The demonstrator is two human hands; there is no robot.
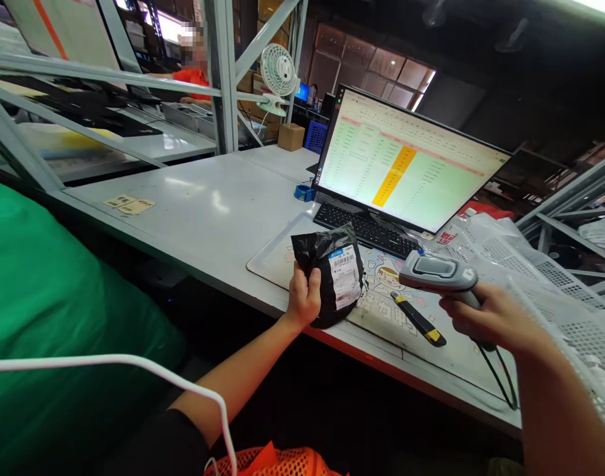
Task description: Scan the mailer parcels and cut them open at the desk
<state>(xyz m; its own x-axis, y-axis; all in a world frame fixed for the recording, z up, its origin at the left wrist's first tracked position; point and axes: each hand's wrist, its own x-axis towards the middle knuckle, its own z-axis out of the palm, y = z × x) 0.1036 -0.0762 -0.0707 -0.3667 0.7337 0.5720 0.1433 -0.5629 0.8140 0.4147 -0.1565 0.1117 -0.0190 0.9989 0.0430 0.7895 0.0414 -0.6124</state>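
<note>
In the head view, my left hand (305, 295) grips a black plastic mailer bag (326, 307) by its left side, near the front edge of the table. A white shipping label (346, 281) on the bag faces up toward me. My right hand (485, 314) is wrapped round the handle of a grey barcode scanner (438, 271), whose head points left toward the bag. Beneath the scanner, a black and yellow utility knife (418, 320) lies on a cartoon-printed desk mat (381, 324).
Behind the mat stand a black keyboard (362, 228) and a lit monitor (406, 158) showing a spreadsheet. A blue tape roll (303, 192) sits left of them. White perforated baskets (545, 264) line the right side. A green sack (59, 284) bulges at left; a white cable (133, 360) crosses in front.
</note>
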